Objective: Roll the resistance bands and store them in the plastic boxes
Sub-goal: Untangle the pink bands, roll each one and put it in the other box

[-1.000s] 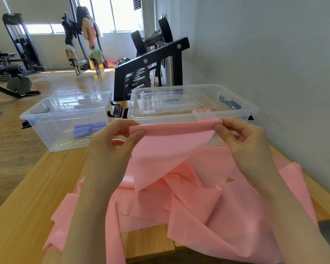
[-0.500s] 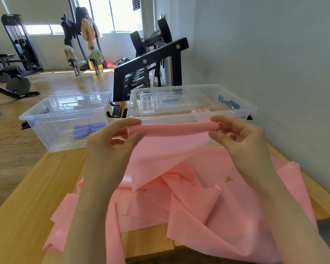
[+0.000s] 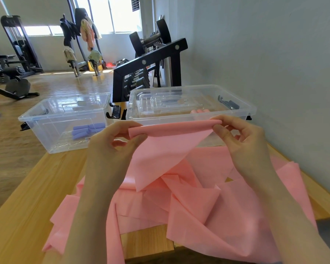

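A long pink resistance band [image 3: 166, 155] lies crumpled over the wooden table, its far end lifted and rolled into a thin tube. My left hand [image 3: 112, 149] pinches the left end of that roll, and my right hand [image 3: 242, 138] pinches the right end. Behind the roll stand two clear plastic boxes. The left box [image 3: 36, 119] holds rolled purple bands [image 3: 88, 129]. The right box [image 3: 242, 103] holds clear lids and a rolled pink band [image 3: 199, 111].
The wooden table [image 3: 32, 206] has its left edge open to the gym floor. A grey wall runs along the right side. A black dumbbell rack [image 3: 151, 60] stands behind the boxes, with gym machines farther back.
The rolled edge of the pink band has grown slightly thicker as my fingers turned it. Both hands stay at the same height in front of the right box.
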